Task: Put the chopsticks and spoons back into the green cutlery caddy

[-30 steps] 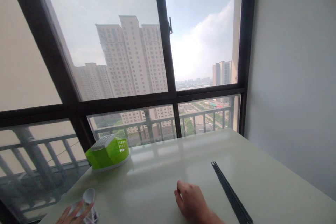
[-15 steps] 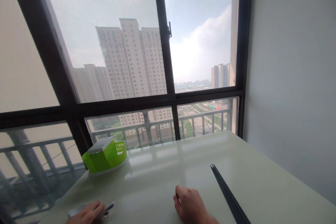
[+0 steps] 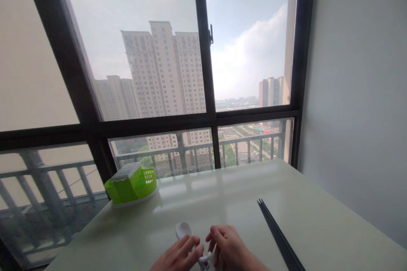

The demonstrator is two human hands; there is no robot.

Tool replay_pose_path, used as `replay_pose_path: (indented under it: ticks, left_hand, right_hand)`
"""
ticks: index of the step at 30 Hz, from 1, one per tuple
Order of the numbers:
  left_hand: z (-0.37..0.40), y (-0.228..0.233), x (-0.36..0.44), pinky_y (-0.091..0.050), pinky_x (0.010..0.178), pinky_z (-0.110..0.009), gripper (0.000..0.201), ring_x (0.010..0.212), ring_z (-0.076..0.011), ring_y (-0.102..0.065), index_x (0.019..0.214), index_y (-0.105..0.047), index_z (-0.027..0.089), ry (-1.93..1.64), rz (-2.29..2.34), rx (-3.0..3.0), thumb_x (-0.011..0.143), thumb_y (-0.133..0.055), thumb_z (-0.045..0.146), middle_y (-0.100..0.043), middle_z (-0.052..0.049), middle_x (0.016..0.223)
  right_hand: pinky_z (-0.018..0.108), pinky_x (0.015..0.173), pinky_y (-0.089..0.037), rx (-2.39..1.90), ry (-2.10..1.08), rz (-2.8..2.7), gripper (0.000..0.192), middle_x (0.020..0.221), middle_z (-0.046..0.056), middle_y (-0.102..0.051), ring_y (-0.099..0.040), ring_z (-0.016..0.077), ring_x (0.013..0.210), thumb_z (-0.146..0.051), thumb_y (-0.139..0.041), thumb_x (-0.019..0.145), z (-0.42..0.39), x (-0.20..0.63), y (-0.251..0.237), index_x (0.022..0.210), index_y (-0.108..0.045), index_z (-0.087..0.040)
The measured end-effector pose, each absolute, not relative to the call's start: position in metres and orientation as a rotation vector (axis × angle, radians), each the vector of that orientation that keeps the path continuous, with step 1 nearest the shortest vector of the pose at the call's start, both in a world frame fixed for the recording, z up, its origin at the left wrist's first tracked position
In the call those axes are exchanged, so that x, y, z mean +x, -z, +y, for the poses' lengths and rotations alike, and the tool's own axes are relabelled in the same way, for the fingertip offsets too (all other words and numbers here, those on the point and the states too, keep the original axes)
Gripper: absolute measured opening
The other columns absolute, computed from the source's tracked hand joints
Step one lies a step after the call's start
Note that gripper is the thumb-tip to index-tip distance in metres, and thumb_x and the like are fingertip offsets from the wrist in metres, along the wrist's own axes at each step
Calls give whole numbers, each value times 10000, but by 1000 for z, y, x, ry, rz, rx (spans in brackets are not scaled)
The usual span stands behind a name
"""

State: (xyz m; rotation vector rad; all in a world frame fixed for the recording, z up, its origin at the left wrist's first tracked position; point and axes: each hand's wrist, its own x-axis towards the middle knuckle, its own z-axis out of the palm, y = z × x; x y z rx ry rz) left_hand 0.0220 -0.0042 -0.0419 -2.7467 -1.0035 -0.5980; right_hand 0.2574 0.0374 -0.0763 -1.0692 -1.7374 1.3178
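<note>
With both my left hand point(image 3: 179, 256) and right hand point(image 3: 227, 247) pinching the white spoons point(image 3: 184, 230) left of the chopsticks point(image 3: 280, 237), I judged a firm, level grip best.

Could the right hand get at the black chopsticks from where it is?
Probably yes: the right hand sits just left of the black chopsticks, with only bare table between, though its fingers are busy at the white spoon.
</note>
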Motion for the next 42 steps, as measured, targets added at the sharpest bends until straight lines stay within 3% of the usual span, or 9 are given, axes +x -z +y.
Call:
replay_pose_path:
  ticks: [4,8,15,25,30,32,35,37,42]
  left_hand:
    - [5,20,99,-582,831,-288,178,944,-201,-658,1154,-651,248,512,-791,-2758,996,-573,270,-707,-58,1120]
    - [22,17,118,-565,834,-325,233,948,-216,-644,1220,-626,262,463,-842,-2758,996,-571,230,-693,-62,1162]
    - [19,13,111,-473,1051,-407,414,1162,-249,-583,1374,-537,306,592,-901,-2943,985,-519,168,-645,-61,1312]
    - [13,19,112,-458,992,-355,333,1037,-223,-561,1007,-590,247,1017,-1258,-3019,740,-555,52,-659,-41,1068]
    - [19,23,104,-390,1102,-462,419,1219,-274,-544,1148,-607,253,1534,-1464,-2676,762,-562,96,-633,-82,1264]
    - [28,28,105,-455,1023,-488,253,1108,-293,-607,1113,-608,211,1892,-1808,-2360,880,-589,307,-662,-110,1137]
    - [43,40,121,-543,782,-431,554,823,-266,-666,1062,-633,160,2304,-2227,-2381,833,-634,665,-687,-93,921]
    - [49,49,138,-543,720,-392,686,766,-254,-676,1115,-656,147,2464,-2177,-2719,743,-716,721,-710,-88,896]
    - [45,62,174,-483,1032,-415,710,1154,-334,-667,1196,-655,194,2915,-1949,-2556,661,-867,609,-750,-124,1162]
  right_hand:
    - [250,586,-433,-950,-1600,-1465,855,657,25,-590,-542,128,616,-966,-492,728,51,265,76,752,-645,-126]
    - [248,499,-446,-783,-1796,-1247,826,635,5,-577,-571,138,523,-935,-479,781,48,281,70,938,-652,-143]
    - [149,404,-344,-546,-1912,-1248,452,722,-40,-536,-475,46,464,-553,-768,852,37,297,52,1071,-662,-171]
    - [151,463,-398,-629,-2008,-1269,421,720,-18,-622,-576,78,536,-285,-872,699,35,289,55,1053,-693,-147]
    - [174,423,-361,-735,-1846,-1191,546,812,8,-668,-530,64,477,-413,-885,679,48,283,73,1115,-689,-150]
    - [190,424,-363,-730,-1714,-1145,680,917,24,-679,-548,77,504,-486,-880,681,53,282,76,1246,-650,-185]
    - [225,468,-405,-684,-1509,-1203,732,907,27,-673,-575,117,565,-558,-809,774,58,281,76,1377,-584,-209]
    - [252,534,-448,-658,-1417,-1292,671,885,31,-678,-588,142,621,-565,-756,835,59,278,75,1384,-590,-217]
    - [381,867,-520,-646,-1314,-1237,517,993,79,-712,-646,249,931,-631,-724,828,58,269,77,1153,-712,-228]
